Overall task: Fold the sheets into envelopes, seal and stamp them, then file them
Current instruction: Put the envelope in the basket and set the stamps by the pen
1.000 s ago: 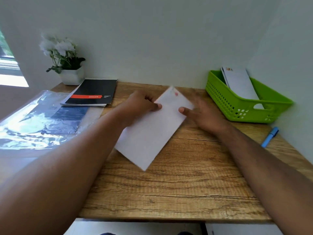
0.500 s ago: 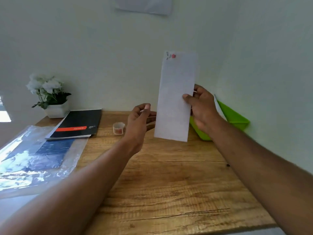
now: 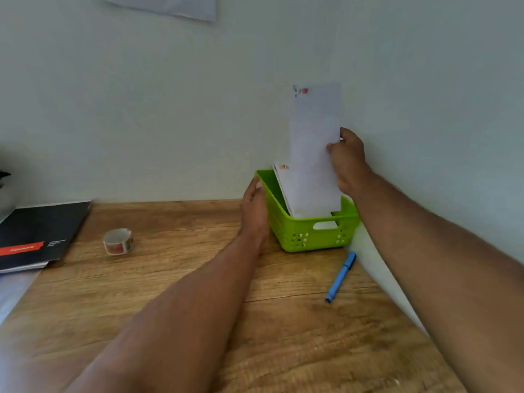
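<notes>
Right hand [image 3: 347, 163] fingers pinching envelope [image 3: 314, 154] by its right edge, long axis upright, bottom end inside basket [image 3: 306, 235]. Left hand [image 3: 255, 205] flat against basket's left wall, fingers straight. Next: straight down.

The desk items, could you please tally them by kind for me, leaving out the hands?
Envelopes: 2, one held upright over the basket, one already leaning inside it
Green basket: 1
Blue pen: 1
Stamp roll: 1
Black booklet: 1
Total: 6
</notes>
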